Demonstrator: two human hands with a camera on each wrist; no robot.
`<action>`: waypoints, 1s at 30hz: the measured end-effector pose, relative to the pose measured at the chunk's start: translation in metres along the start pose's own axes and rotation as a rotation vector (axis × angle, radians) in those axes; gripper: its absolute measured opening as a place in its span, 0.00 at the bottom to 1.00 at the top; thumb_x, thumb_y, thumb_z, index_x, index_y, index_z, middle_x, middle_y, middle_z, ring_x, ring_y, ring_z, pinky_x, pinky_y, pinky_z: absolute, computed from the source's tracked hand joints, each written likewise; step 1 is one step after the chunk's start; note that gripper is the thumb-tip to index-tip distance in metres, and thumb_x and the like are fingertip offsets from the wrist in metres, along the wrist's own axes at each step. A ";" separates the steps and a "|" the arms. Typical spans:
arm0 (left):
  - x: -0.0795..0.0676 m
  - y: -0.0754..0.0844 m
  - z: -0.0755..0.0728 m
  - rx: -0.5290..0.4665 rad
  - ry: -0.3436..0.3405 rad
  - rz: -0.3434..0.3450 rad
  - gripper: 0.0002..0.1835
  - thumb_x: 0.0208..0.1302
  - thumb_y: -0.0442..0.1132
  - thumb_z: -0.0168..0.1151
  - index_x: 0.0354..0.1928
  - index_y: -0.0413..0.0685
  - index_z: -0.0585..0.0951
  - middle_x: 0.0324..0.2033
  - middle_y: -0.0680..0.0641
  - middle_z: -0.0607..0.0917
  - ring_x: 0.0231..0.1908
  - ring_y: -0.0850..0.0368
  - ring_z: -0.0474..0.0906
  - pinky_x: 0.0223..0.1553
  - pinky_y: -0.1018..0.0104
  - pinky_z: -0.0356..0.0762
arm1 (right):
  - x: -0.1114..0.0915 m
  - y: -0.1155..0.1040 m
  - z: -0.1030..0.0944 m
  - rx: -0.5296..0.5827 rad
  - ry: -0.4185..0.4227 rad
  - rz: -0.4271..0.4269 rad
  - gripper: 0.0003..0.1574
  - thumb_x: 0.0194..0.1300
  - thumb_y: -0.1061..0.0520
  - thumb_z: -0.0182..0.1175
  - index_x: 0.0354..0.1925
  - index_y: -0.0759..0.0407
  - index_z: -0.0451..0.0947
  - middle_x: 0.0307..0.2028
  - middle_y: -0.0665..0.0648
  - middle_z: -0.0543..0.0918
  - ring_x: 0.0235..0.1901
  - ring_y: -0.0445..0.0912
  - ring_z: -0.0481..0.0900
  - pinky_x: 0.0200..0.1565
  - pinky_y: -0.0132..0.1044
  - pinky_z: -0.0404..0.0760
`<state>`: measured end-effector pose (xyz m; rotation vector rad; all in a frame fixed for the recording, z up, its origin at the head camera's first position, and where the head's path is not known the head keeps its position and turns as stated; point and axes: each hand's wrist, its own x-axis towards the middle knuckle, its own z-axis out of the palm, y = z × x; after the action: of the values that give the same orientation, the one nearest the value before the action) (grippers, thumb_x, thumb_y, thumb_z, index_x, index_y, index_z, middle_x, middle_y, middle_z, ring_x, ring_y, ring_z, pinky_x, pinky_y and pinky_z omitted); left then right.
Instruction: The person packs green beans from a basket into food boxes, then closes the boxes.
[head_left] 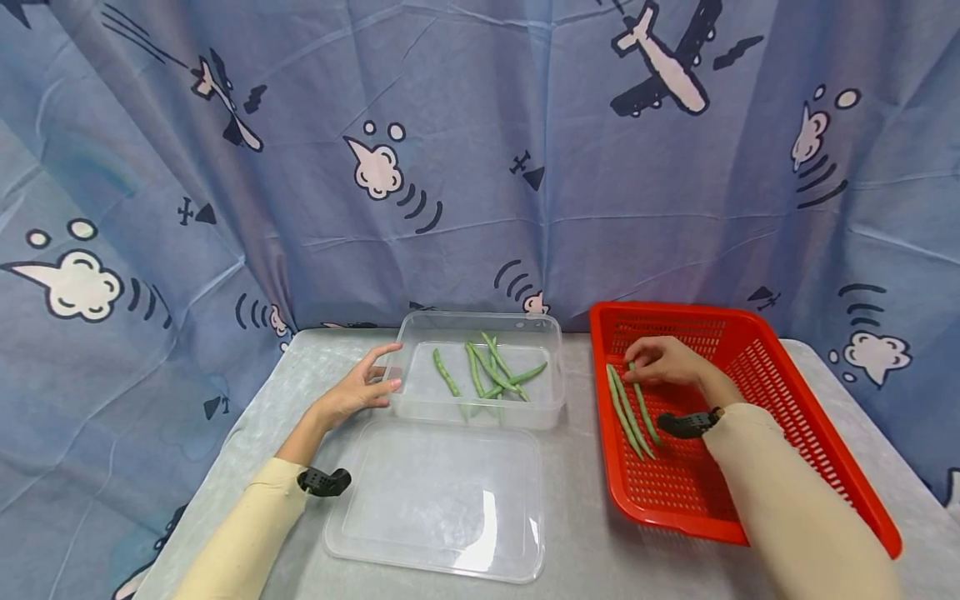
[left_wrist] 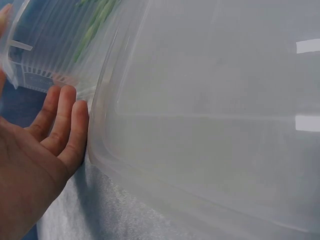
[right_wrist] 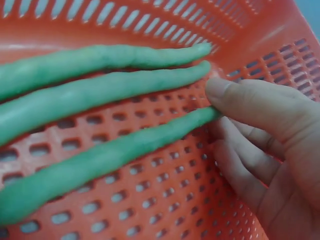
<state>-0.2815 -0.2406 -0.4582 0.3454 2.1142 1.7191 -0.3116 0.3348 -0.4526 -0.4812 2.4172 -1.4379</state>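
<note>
Inside the red basket (head_left: 810, 408), my right hand (head_left: 666, 363) pinches the end of a green bean (right_wrist: 107, 160) between thumb and fingers. Two more green beans (right_wrist: 100, 95) lie side by side next to it on the perforated floor. My left hand (head_left: 358, 385) rests at the left side of the clear plastic container (head_left: 480, 412), its fingers spread and fairly straight along the wall. Several green beans (head_left: 495, 367) lie crossed in that container. In the left wrist view, the left fingertips (left_wrist: 65, 92) touch the container's lower edge.
A clear plastic lid (head_left: 435, 500) lies flat on the grey table (head_left: 577, 517) in front of the container. Behind the table hangs a blue curtain (head_left: 465, 167) with printed planes and clouds. The basket's raised rim surrounds the right hand.
</note>
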 end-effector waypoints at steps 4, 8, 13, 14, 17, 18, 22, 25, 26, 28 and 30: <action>0.000 0.000 0.000 -0.003 -0.002 0.001 0.40 0.74 0.41 0.64 0.80 0.61 0.54 0.73 0.26 0.50 0.68 0.30 0.59 0.61 0.39 0.70 | -0.003 0.003 -0.005 0.050 -0.009 0.030 0.23 0.62 0.71 0.69 0.53 0.78 0.73 0.35 0.64 0.84 0.28 0.45 0.79 0.31 0.36 0.82; 0.000 -0.001 0.000 0.000 -0.004 0.001 0.41 0.73 0.41 0.64 0.80 0.61 0.54 0.72 0.27 0.51 0.67 0.30 0.60 0.60 0.39 0.71 | -0.008 0.004 -0.007 0.138 -0.022 0.061 0.30 0.65 0.72 0.66 0.61 0.77 0.66 0.40 0.66 0.84 0.35 0.47 0.84 0.38 0.41 0.85; 0.001 -0.001 -0.001 0.007 0.001 -0.001 0.40 0.73 0.42 0.65 0.80 0.62 0.55 0.72 0.28 0.52 0.67 0.32 0.62 0.59 0.41 0.73 | -0.014 0.006 -0.009 0.221 -0.018 0.092 0.36 0.69 0.69 0.64 0.70 0.74 0.61 0.45 0.63 0.83 0.41 0.48 0.85 0.43 0.45 0.86; 0.001 -0.001 -0.001 0.008 0.001 -0.001 0.41 0.73 0.42 0.65 0.80 0.62 0.55 0.72 0.28 0.52 0.67 0.32 0.61 0.59 0.41 0.73 | -0.015 0.007 -0.009 0.235 -0.015 0.101 0.37 0.70 0.69 0.63 0.71 0.73 0.60 0.46 0.63 0.82 0.41 0.48 0.85 0.44 0.46 0.85; 0.002 -0.001 -0.002 0.014 -0.002 0.000 0.40 0.73 0.41 0.64 0.80 0.62 0.55 0.73 0.28 0.51 0.67 0.32 0.61 0.59 0.42 0.73 | -0.020 0.009 -0.011 0.284 -0.006 0.127 0.37 0.72 0.67 0.61 0.73 0.73 0.58 0.48 0.62 0.81 0.43 0.48 0.84 0.47 0.47 0.84; 0.001 -0.001 -0.002 0.015 -0.005 0.001 0.40 0.74 0.41 0.64 0.80 0.62 0.55 0.73 0.28 0.51 0.68 0.32 0.60 0.59 0.42 0.73 | -0.022 0.009 -0.012 0.304 -0.002 0.135 0.37 0.73 0.67 0.60 0.73 0.73 0.57 0.49 0.62 0.80 0.44 0.49 0.84 0.48 0.47 0.84; 0.001 0.001 -0.001 0.013 -0.007 0.006 0.39 0.75 0.39 0.62 0.80 0.62 0.55 0.72 0.28 0.51 0.67 0.31 0.60 0.59 0.41 0.73 | -0.027 0.008 -0.015 0.375 0.010 0.152 0.35 0.74 0.67 0.59 0.73 0.72 0.59 0.50 0.62 0.80 0.46 0.49 0.83 0.50 0.48 0.83; 0.001 0.001 -0.001 0.011 -0.005 0.012 0.39 0.75 0.39 0.62 0.80 0.61 0.55 0.72 0.27 0.51 0.67 0.30 0.61 0.59 0.40 0.72 | -0.029 0.007 -0.016 0.411 0.023 0.154 0.34 0.74 0.67 0.59 0.73 0.70 0.60 0.50 0.62 0.80 0.47 0.49 0.83 0.50 0.47 0.83; 0.001 0.001 -0.001 0.011 -0.005 0.014 0.39 0.75 0.39 0.62 0.80 0.61 0.54 0.72 0.27 0.51 0.67 0.30 0.61 0.59 0.40 0.72 | -0.030 0.007 -0.017 0.414 0.025 0.151 0.34 0.74 0.67 0.58 0.73 0.69 0.60 0.51 0.61 0.80 0.48 0.49 0.83 0.51 0.47 0.83; 0.001 0.000 -0.002 0.013 -0.005 0.014 0.39 0.75 0.39 0.61 0.80 0.61 0.54 0.72 0.27 0.51 0.67 0.30 0.61 0.60 0.40 0.72 | -0.031 0.005 -0.018 0.412 0.030 0.149 0.35 0.75 0.66 0.58 0.74 0.68 0.58 0.52 0.61 0.79 0.49 0.48 0.82 0.51 0.46 0.83; 0.001 -0.001 -0.002 0.013 -0.005 0.012 0.39 0.75 0.39 0.61 0.80 0.61 0.54 0.72 0.27 0.51 0.67 0.30 0.61 0.60 0.40 0.72 | -0.032 0.003 -0.018 0.414 0.045 0.150 0.36 0.75 0.65 0.58 0.75 0.67 0.57 0.53 0.60 0.79 0.49 0.48 0.82 0.51 0.45 0.83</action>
<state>-0.2827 -0.2420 -0.4587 0.3665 2.1255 1.7100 -0.2908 0.3641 -0.4445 -0.1675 2.0520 -1.8285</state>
